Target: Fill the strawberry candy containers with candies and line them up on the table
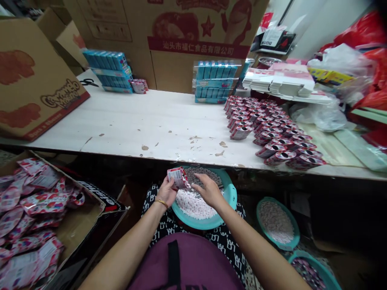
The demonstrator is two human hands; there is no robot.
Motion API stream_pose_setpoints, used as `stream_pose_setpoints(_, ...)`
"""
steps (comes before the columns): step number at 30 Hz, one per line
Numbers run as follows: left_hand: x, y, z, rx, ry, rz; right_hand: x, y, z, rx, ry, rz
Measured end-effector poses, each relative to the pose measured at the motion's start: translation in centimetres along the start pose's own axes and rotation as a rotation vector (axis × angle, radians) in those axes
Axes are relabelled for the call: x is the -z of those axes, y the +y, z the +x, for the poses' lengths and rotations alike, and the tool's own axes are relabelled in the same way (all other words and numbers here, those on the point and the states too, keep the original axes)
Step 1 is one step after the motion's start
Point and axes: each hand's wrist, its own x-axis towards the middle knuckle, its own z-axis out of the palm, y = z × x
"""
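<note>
My left hand (167, 192) is closed around a small red-and-white printed packet (177, 178), tilted over the basin on my lap. White candies show at the packet's right end. My right hand (209, 190) is beside that end, its thumb and fingers apart, with no item clearly held in it. Beneath both hands rests a turquoise basin (232, 196). Small white candies (196, 206) fill its near part, and greyer pieces (204, 176) lie at the far side.
Rows of upright open packets (273, 151) stand at the table's (169, 117) right. Blue box stacks (215, 80) are against a large carton (178, 70). Flat packets fill a box (81, 225) at left. Two more basins (298, 229) (329, 274) sit low at right.
</note>
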Motion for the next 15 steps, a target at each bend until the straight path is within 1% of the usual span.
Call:
stream_pose_setpoints(3,-1.4,-0.1,-0.6,0.080,0.000,-0.067,-0.5,-0.9,0.7,-0.037,-0.001,0.083)
stream_pose_setpoints(5,-2.9,-0.4,-1.4,0.154,-0.055,-0.088,0.3,-1.6,1.1,-0.032,-0.009,0.124)
stream_pose_setpoints(6,-3.8,-0.5,-1.9,0.195,-0.095,-0.076,1.1,-1.8,1.3,-0.013,-0.005,0.129)
stream_pose_setpoints(7,-4.7,-0.5,-2.4,0.228,-0.129,-0.048,2.3,-1.8,1.6,0.015,0.007,0.115)
stream_pose_setpoints(9,-6.0,0.1,-3.3,0.254,-0.156,0.062,5.6,-0.8,2.6,0.066,0.043,0.012)
stream_pose_setpoints(11,-6.5,1.4,-3.9,0.218,-0.149,0.212,9.6,1.4,4.1,0.074,0.064,-0.175)
stream_pose_setpoints(13,-6.1,3.3,-4.3,0.140,-0.127,0.359,13.4,4.6,6.1,0.042,0.060,-0.369)
stream_pose_setpoints(15,-4.5,5.7,-4.2,0.034,-0.078,0.484,16.3,8.0,8.1,0.030,0.069,-0.484)
